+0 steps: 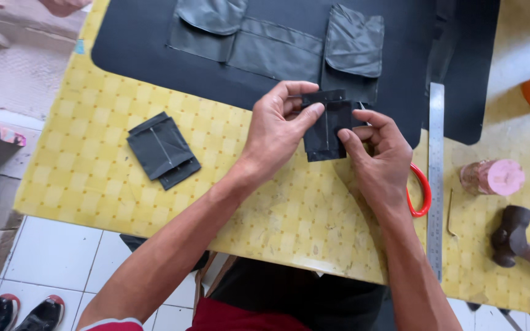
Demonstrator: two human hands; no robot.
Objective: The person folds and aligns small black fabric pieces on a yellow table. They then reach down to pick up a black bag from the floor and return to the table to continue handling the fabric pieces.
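Both my hands hold a small folded piece of black leather-like material [328,127] just above the yellow checked table [93,165]. My left hand [277,132] pinches its upper left edge with thumb and fingers. My right hand [380,156] grips its lower right side. Behind the piece lies a large black sheet [148,55] with sewn pockets [354,43]. A stack of similar small black pieces [162,150] rests on the table to the left of my left hand.
A long steel ruler [436,178] lies right of my right hand, with red-handled scissors [423,191] partly under it. Further right are a pink-topped cylinder [495,178], a hammer [516,236] and a thin metal tool [449,214]. Shoes [19,312] stand on the tiled floor.
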